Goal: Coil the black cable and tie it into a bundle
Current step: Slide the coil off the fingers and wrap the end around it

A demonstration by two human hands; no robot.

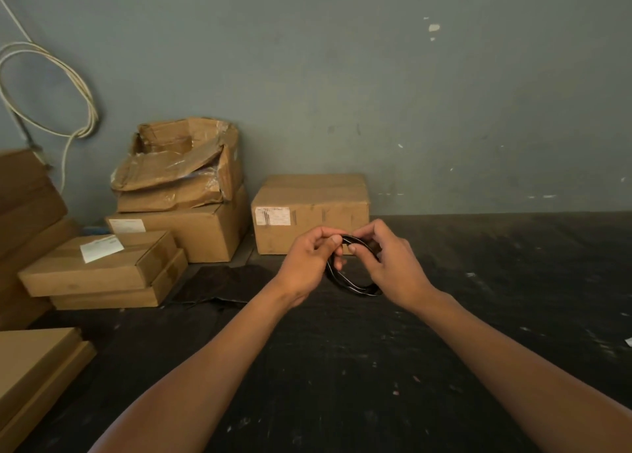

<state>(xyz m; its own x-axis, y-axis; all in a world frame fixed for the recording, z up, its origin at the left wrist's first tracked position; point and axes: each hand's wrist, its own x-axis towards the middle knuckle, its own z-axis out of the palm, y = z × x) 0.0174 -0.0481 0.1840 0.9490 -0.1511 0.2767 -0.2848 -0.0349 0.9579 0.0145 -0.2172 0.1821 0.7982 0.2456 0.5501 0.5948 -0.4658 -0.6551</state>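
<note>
A thin black cable [352,286] hangs in a small coil of several loops between my two hands, above the dark table top. My left hand [309,261] pinches the top left of the coil between thumb and fingers. My right hand [388,264] grips the top right of the same coil, thumb and forefinger closed on the strands. The lower part of the coil sags free below my fingers. The cable's ends are hidden in my hands.
A sealed cardboard box [309,213] stands just behind my hands against the grey wall. More boxes [178,220] are stacked at the left, with flat cartons [99,268] in front of them. A white cable loop [51,86] hangs on the wall. A dark cloth [225,285] lies on the table [342,384].
</note>
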